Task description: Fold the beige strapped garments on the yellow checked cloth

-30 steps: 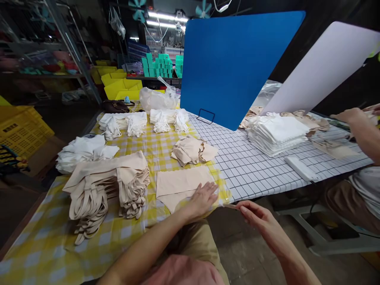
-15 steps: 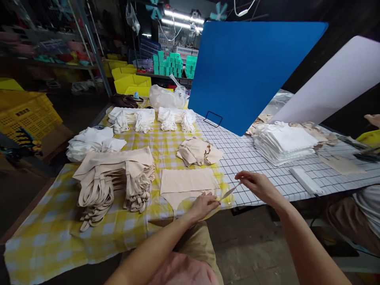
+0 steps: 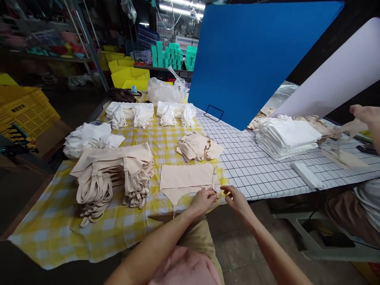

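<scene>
A beige strappy garment (image 3: 185,177) lies flat in front of me on the checked cloth, one strap hanging toward the front edge. My left hand (image 3: 204,201) is at its lower right corner, fingers closed on the strap there. A thin strap (image 3: 214,176) runs up across the garment's right side. Just right of it, my right hand (image 3: 236,199) hovers with fingers bent and apart, nothing visible in them. To the left sits a thick stack of beige garments (image 3: 114,166) with looped straps hanging down. Behind the flat garment is a crumpled beige pile (image 3: 198,146).
White garment stacks (image 3: 130,113) stand toward the back, with a loose white heap (image 3: 92,138) at left. A blue board (image 3: 255,59) rises behind the grid cloth. On the right are a white fabric stack (image 3: 289,134), a white box (image 3: 308,175) and a co-worker's hand (image 3: 366,114) holding beige fabric.
My right hand has moved left toward my left hand and let go of the stretched strap, which now lies over the garment. A co-worker's hand has come farther into view at right.
</scene>
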